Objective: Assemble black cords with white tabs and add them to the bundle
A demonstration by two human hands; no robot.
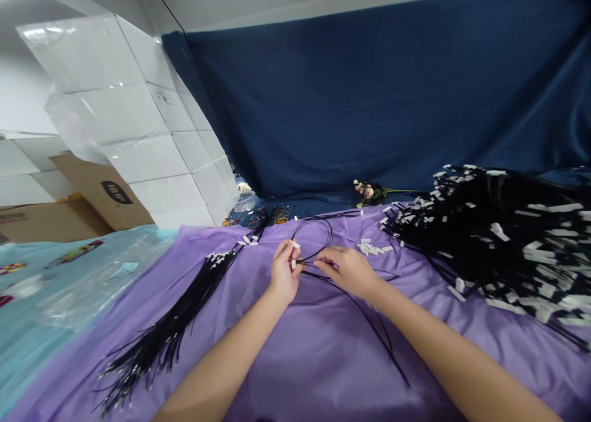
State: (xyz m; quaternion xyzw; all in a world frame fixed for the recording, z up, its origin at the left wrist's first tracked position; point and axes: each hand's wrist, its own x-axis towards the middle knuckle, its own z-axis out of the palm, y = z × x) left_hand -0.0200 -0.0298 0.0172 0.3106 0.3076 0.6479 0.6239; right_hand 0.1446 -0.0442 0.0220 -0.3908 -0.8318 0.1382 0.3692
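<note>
"Between our hands, what are we handling?"

"Black cord, looping just beyond our grip. Our left hand is pinching it beside a white tag; our right hand is touching it, but we cannot tell whether those fingers are closing."

"How is it behaving?"

"Probably light and springy, so we're sensibly gripping near the tag."

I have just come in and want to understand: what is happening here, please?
Someone handles thin black cords. The left grip holds them near white tips; the right grip is at the same cords, perhaps pinching them. A black bundle lies to the left on the purple cloth, and a larger heap to the right.
</note>
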